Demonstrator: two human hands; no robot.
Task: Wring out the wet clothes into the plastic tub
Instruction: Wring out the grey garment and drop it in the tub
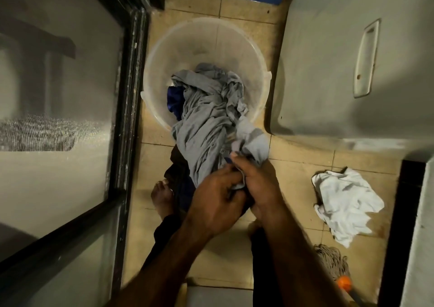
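- Both hands are bunched at the near end of the grey garment point(206, 123) — left hand point(215, 201) curled round the fabric, right hand point(257, 182) pinching it w/ thumb on top.
- Garment's far end is heaped in the plastic tub point(199, 43), beside a blue garment point(175, 99). The middle drapes over the near rim to the hands, which sit outside the tub, above the tiles.
- Looks like the start of a wring: grip taken, no tight twist yet.
- Next, prob: bring the bundle over the tub, then counter-twist so water falls inside.
- Dark cloth point(178, 163) hangs under the hands — can't tell if it's held too.
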